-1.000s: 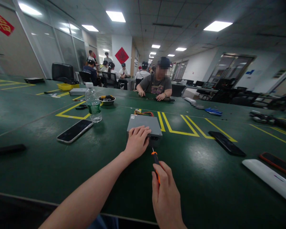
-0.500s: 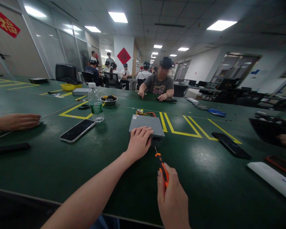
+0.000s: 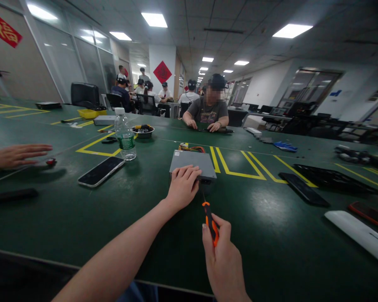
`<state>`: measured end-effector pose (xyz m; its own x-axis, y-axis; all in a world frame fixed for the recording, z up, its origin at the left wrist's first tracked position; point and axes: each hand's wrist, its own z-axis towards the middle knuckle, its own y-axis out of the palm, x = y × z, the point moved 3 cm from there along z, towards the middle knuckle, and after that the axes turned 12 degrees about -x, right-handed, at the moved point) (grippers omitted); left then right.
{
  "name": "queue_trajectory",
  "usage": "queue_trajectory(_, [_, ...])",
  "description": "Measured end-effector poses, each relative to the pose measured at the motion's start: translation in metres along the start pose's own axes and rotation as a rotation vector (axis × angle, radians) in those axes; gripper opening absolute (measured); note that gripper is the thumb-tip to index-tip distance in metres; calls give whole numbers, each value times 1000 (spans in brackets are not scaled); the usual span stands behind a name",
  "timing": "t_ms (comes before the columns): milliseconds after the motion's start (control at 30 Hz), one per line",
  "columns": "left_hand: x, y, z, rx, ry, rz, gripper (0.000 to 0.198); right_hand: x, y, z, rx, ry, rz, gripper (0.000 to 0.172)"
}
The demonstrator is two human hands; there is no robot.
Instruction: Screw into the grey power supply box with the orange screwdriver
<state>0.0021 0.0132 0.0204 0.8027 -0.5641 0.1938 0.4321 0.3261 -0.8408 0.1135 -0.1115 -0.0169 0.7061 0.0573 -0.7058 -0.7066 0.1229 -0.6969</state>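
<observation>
A grey metal computer power supply (image 3: 195,159) lies on the green table, a bundle of coloured wires (image 3: 191,148) coming out of its far side. My left hand (image 3: 183,186) is laid over its near left part, fingers across the top, gripping it. A socket shows on its near face. In my right hand (image 3: 223,256) is a screwdriver (image 3: 210,224) with an orange and black handle. Its thin shaft points up at the near face of the power supply, below the socket. Whether the tip touches a screw I cannot tell.
On the left are a phone (image 3: 101,172), a water bottle (image 3: 125,138) and a metal bowl (image 3: 144,132). Another person's hand (image 3: 19,156) is at far left. A second phone (image 3: 302,188), a black panel (image 3: 337,178) and a white cover (image 3: 359,235) lie right. Someone sits opposite.
My right hand has brought the screwdriver slightly left and closer to the power supply. My left hand stays on it. At right, a black panel now lies flat; the hand at far left has lifted slightly.
</observation>
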Motion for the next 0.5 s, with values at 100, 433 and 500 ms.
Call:
queue_trajectory(100, [0, 0, 0, -3, 1, 6, 29, 0, -10, 2, -69, 93, 255, 45])
queue_trajectory(433, [0, -1, 0, -15, 3, -11, 28, 1, -23, -6, -5, 128, 250, 43])
queue_trajectory(500, [0, -1, 0, -18, 4, -11, 28, 3, -28, -8, 50, 144, 203, 43])
